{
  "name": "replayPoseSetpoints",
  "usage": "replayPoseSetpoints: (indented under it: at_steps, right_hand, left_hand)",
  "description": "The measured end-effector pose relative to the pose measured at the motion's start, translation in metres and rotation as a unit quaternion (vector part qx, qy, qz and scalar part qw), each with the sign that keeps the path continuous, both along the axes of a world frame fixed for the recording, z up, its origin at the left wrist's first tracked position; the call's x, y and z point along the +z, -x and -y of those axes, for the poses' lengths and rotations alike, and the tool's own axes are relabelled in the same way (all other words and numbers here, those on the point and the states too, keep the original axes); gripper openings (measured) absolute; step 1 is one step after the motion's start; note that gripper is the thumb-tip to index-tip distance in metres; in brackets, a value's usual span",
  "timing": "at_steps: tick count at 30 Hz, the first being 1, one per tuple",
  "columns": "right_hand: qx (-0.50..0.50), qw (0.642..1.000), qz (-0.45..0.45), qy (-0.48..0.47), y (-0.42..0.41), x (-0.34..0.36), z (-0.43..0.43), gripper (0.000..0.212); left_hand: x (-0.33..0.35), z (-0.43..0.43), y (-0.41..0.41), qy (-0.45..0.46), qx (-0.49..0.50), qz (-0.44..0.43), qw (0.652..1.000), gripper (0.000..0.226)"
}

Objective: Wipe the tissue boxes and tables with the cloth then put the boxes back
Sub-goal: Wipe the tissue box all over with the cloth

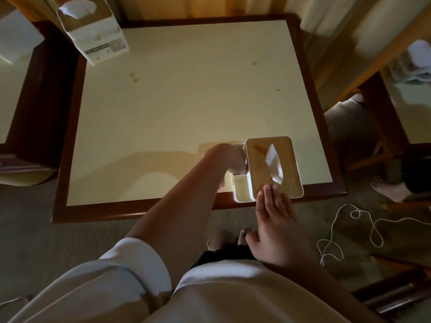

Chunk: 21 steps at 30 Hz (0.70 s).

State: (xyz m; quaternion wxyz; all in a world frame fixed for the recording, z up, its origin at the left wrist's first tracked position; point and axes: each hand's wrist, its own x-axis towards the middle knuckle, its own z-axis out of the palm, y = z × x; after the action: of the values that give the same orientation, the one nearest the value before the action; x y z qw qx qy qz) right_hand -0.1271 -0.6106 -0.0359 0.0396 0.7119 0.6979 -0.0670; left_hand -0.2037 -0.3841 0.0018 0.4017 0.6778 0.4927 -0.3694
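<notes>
— What sits at the far left of the frame?

— A second table (44, 94), dark-edged, just beside the main one. In the upper left, on the far left corner of the cream-topped table (186, 101), stands a paper tissue carton (93, 36), tilted in this wide view, with a white tissue poking out of its top.

— And the left arm?

— It comes up from a rolled white sleeve (140, 259) at the lower left and stretches diagonally, nearly straight, toward the lower right of the tabletop. The left hand (221, 157) is curled, back of the wrist toward the camera, and grips a pale wad that looks like the cloth (240, 167), pressed against the left side of the tissue box (258, 155).

— Where is that box exactly?

— At the table's near right corner, its near end over the dark wooden border. It has a wooden lid with a tissue (274, 164) standing out of the slot, and an open white side compartment (241, 188) on its left.

— The right hand?

— The right hand (277, 220) is flat, fingers straight and together, thumb spread to the left. Its fingertips (268, 188) rest on the near edge of the lid; it grips nothing.

— Anything farther right?

— A white cord (349, 229) loops over the carpet, and a bare foot (387, 188) shows near the right edge.
</notes>
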Motion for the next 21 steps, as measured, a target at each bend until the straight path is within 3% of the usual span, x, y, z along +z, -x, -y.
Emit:
replayPoseSetpoints:
  at_steps: [4, 8, 11, 14, 18, 19, 21]
  right_hand:
    - [-0.02, 0.999, 0.016, 0.031, 0.007, 0.006, -0.005, 0.105]
    - [-0.038, 0.998, 0.013, 0.042, 0.011, 0.007, -0.007, 0.108]
    - [-0.044, 0.998, 0.007, 0.048, 0.012, 0.008, -0.006, 0.108]
    - [-0.049, 0.998, 0.007, 0.049, 0.012, 0.01, -0.007, 0.108]
    - [-0.054, 0.998, -0.003, 0.043, 0.013, 0.01, -0.006, 0.106]
    - [-0.054, 0.998, -0.005, 0.044, 0.014, 0.011, -0.006, 0.105]
    - [-0.054, 0.998, -0.009, 0.043, 0.014, 0.011, -0.006, 0.103]
  left_hand:
    - [-0.004, -0.002, 0.005, 0.005, 0.028, 0.072, 0.997, 0.04]
    - [-0.005, -0.003, 0.017, -0.131, -0.047, 0.158, 0.978, 0.03]
    - [-0.018, 0.008, 0.041, -0.211, 0.055, 0.265, 0.939, 0.023]
    - [-0.021, 0.016, 0.063, -0.211, 0.268, 0.391, 0.855, 0.033]
    - [-0.003, 0.022, 0.081, -0.065, 0.543, 0.493, 0.676, 0.023]
    - [0.0, 0.021, 0.086, -0.052, 0.574, 0.499, 0.647, 0.023]
    - [0.003, 0.018, 0.094, -0.038, 0.579, 0.514, 0.632, 0.034]
